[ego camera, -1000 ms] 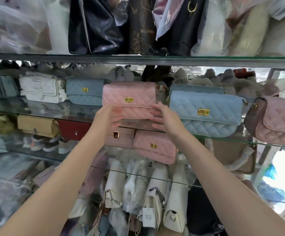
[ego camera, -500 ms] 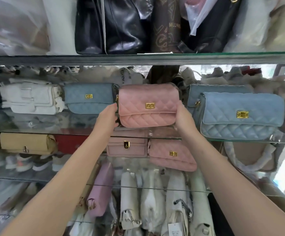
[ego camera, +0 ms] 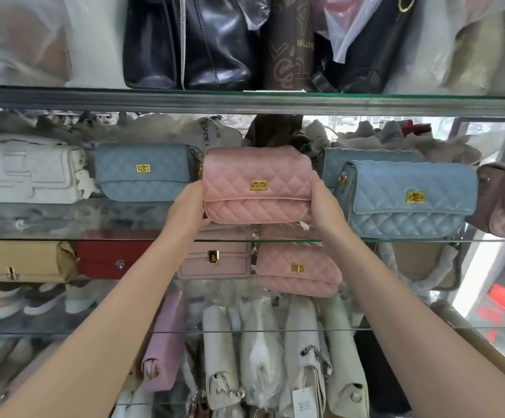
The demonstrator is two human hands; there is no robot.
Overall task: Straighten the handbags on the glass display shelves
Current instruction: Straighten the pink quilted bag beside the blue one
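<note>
— Where was the pink quilted handbag (ego camera: 257, 185)?
— Upright over the middle glass shelf (ego camera: 100, 238), between the left blue bag (ego camera: 144, 171) and the right blue bag (ego camera: 411, 200), with its clasp facing near.
— And the hands?
— The left hand (ego camera: 186, 206) gripped its left end and the right hand (ego camera: 326, 206) its right end, with the thumbs in front and the other fingers hidden behind. I couldn't tell whether it rested on the glass.

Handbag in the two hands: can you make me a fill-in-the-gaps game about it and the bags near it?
The left hand and right hand hold a quilted ____ handbag. Its clasp is ____ coloured. The bigger bag right of it is light ____. One shelf down, the smooth bag beside the tan bag is ____.
Missing words: pink, gold, blue, red.
</note>
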